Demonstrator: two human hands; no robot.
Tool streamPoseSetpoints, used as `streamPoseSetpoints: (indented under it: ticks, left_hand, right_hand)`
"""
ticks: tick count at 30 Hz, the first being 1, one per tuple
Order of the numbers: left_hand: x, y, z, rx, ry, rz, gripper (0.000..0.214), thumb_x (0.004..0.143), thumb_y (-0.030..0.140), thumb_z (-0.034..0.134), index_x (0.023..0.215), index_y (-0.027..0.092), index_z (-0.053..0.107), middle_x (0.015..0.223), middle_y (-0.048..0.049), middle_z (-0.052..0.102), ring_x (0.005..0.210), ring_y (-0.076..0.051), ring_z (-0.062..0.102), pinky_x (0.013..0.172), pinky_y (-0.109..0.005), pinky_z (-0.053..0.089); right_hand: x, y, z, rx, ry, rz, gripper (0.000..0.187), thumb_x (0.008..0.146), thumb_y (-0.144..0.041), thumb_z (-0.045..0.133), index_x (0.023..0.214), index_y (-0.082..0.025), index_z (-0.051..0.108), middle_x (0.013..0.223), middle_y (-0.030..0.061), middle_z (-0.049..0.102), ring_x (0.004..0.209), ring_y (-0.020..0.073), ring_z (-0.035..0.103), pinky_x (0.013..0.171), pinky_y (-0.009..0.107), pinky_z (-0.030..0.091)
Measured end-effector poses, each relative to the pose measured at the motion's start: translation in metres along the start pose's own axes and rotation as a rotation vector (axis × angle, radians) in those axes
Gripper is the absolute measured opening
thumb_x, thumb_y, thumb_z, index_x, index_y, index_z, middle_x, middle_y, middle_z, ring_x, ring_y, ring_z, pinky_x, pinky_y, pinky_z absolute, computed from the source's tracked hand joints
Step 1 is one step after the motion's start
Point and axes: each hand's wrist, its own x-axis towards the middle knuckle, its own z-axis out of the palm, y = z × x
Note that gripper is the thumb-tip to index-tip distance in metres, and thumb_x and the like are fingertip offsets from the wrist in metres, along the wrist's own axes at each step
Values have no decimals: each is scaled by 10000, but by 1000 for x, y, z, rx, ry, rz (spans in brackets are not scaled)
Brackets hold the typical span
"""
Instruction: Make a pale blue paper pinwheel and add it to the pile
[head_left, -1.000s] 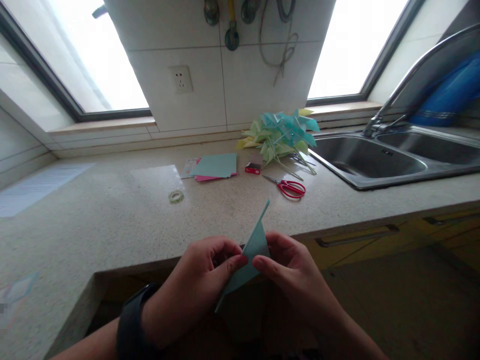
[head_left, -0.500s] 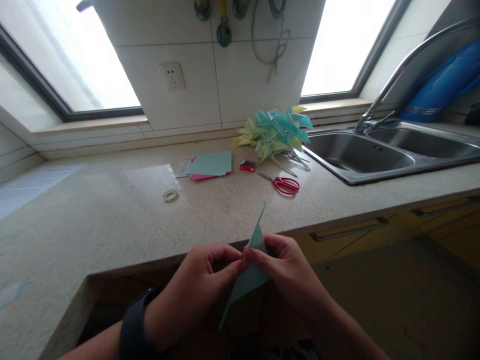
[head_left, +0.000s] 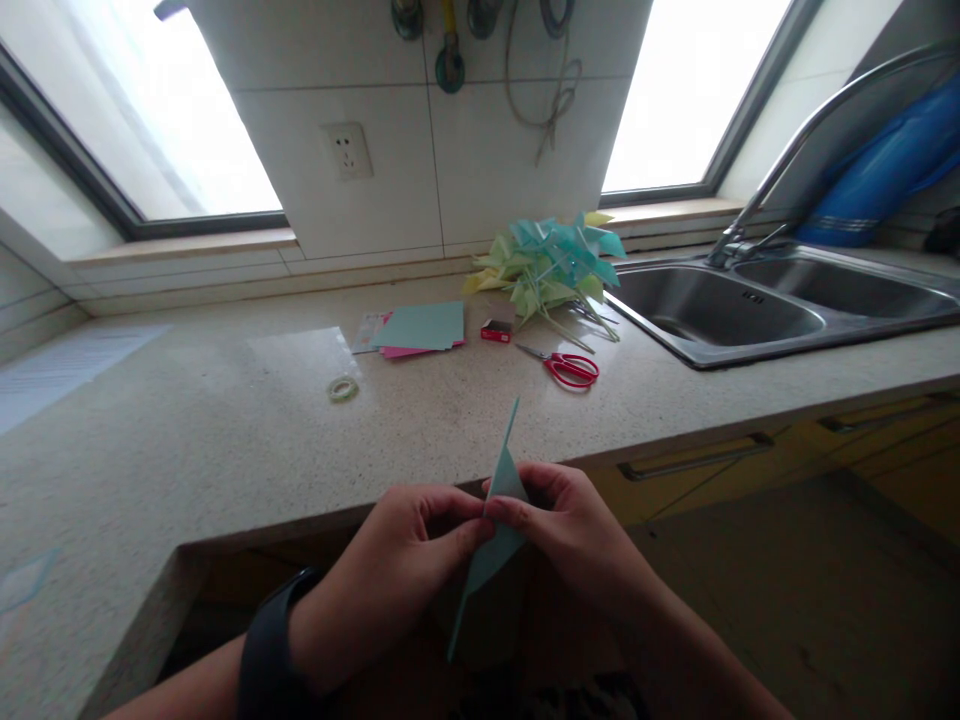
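A pale blue-green sheet of paper (head_left: 495,560) is held tilted in front of the counter's edge, one long straight side running from upper right to lower left. At the middle of that side, my left hand (head_left: 412,545) pinches it between thumb and index finger. My right hand (head_left: 577,530) grips the same paper from the right, thumb on the near face and other fingers behind. The two hands' fingertips meet there and hide part of the paper. Whether it is folded I cannot tell for sure.
On the counter (head_left: 225,430) lie red-handled scissors (head_left: 571,370), a small red box (head_left: 496,331), stacked coloured paper (head_left: 424,327), a roll of tape (head_left: 343,389) and a heap of paper pinwheels (head_left: 555,260). A steel sink (head_left: 720,355) is at the right.
The paper has turned slightly more edge-on, its top tip moving a little left. My right hand has shifted slightly left and up; my left hand keeps its pinch.
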Motion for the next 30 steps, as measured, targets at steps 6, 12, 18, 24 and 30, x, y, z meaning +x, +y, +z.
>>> streamPoseSetpoints:
  ticks: [6,12,18,24,30]
  left_hand:
    - [-1,1,2,13,-30,10,314,898,413,684,1072,171,783,974,-76,798,908,-244,712,781,-327,519]
    - [3,-4,1,3,-13,-7,305,847,388,743,1058,168,751,995,-74,790,928,-235,709,808,-333,518]
    - [6,-9,-4,8,55,-55,295,803,424,772,897,144,747,867,-67,774,784,-199,675,714,-299,486]
    - [4,-7,-3,-60,43,-78,361,814,483,754,949,149,776,900,-81,776,796,-207,672,700,-297,484]
    - [3,-10,-2,-58,16,-58,374,854,481,716,997,140,769,855,-64,758,752,-184,636,679,-286,452]
  right_hand:
    - [1,4,-8,2,-72,49,254,821,-415,786,901,-175,771,780,12,718,692,118,624,641,227,462]
    - [3,0,-2,-59,22,26,306,789,-453,795,792,-152,741,690,4,669,614,118,565,570,235,420]
    - [3,1,3,-91,77,5,245,817,-396,760,799,-153,736,726,17,687,643,129,573,575,241,425]
    - [4,3,4,-51,85,0,201,800,-354,774,763,-162,725,704,5,685,641,123,582,586,236,430]
    - [5,3,-2,45,-10,11,195,801,-361,786,852,-174,761,785,13,733,704,137,642,666,255,490]
